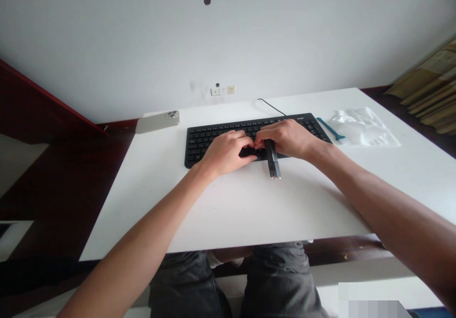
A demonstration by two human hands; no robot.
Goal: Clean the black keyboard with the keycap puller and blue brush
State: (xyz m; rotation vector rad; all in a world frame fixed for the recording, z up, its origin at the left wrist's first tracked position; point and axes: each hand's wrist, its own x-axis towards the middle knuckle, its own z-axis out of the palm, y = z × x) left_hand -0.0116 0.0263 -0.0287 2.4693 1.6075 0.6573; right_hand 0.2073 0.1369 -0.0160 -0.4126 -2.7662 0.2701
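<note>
A black keyboard (199, 143) lies on the white table, partly covered by both hands. My left hand (228, 154) rests over its middle, fingers bent down and thumb held apart near the front edge. Close beside it, my right hand (285, 137) is closed around a slim dark tool (272, 159). The tool's lower end points toward me past the keyboard's front edge and shows small shiny tips; its exact kind is unclear. My right fingertips meet the left index finger over the keys, and what lies between them is too small to make out.
A phone (158, 121) lies face down at the table's back left. Right of the keyboard are a small teal brush-like tool (331, 129) and a crumpled clear plastic bag (363, 128). The keyboard's cable (272, 106) runs back toward a wall with sockets (231, 90).
</note>
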